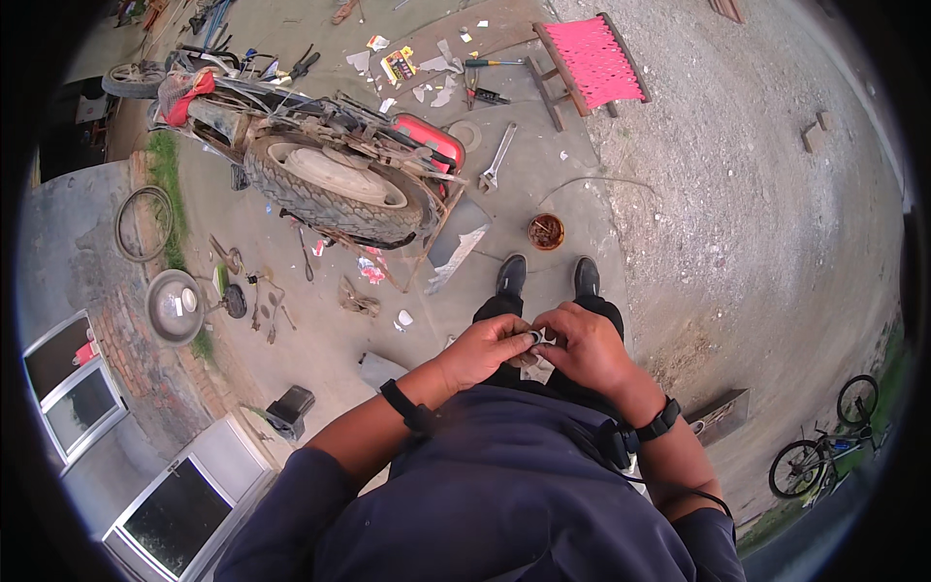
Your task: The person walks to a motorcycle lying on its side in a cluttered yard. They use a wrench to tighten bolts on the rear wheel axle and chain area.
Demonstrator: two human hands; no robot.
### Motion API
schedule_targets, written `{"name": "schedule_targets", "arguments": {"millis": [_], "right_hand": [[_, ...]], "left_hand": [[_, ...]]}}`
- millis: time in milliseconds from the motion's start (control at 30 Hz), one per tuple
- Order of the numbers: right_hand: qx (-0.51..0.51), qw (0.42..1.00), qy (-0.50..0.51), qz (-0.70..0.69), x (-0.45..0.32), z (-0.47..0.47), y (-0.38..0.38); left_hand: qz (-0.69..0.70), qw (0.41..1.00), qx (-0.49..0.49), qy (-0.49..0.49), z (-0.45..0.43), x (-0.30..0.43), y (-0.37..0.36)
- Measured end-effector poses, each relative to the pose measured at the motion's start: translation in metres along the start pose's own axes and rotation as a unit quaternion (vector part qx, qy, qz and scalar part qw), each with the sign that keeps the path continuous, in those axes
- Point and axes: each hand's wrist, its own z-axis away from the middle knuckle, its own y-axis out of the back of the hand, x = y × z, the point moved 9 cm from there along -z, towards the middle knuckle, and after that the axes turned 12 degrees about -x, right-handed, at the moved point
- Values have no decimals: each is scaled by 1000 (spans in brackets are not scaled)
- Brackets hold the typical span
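Note:
My left hand (489, 348) and my right hand (582, 342) meet in front of my waist. Between their fingertips is a small round, ring-like metal part (536, 337), mostly covered by the fingers. The left thumb and fingers pinch it; the right thumb and fingertips press at its other side. On the ground beyond my shoes stands a small round tub (545, 231) of dark brown grease with a stick in it. Farther off, an adjustable wrench (499, 158) lies on the concrete. To the left is a dirty motorcycle, its knobby rear tyre (334, 193) towards me.
A folding stool (593, 62) with a pink woven seat stands beyond the tools. Pliers (471, 91) and a screwdriver (494, 63) lie near torn paper. At left are a metal basin (175, 307) and loose parts. A bicycle (825, 444) is at the far right.

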Motion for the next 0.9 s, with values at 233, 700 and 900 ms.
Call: {"name": "schedule_targets", "arguments": {"millis": [233,700,900], "right_hand": [[-199,980,-23,16,39,-85,23],[-146,989,-22,20,314,-318,-50],[-172,980,-46,86,437,-427,-141]], "left_hand": [[114,983,137,-39,-34,18,30],[-330,827,453,46,-70,-96,153],[-422,784,444,105,-57,-126,193]]}}
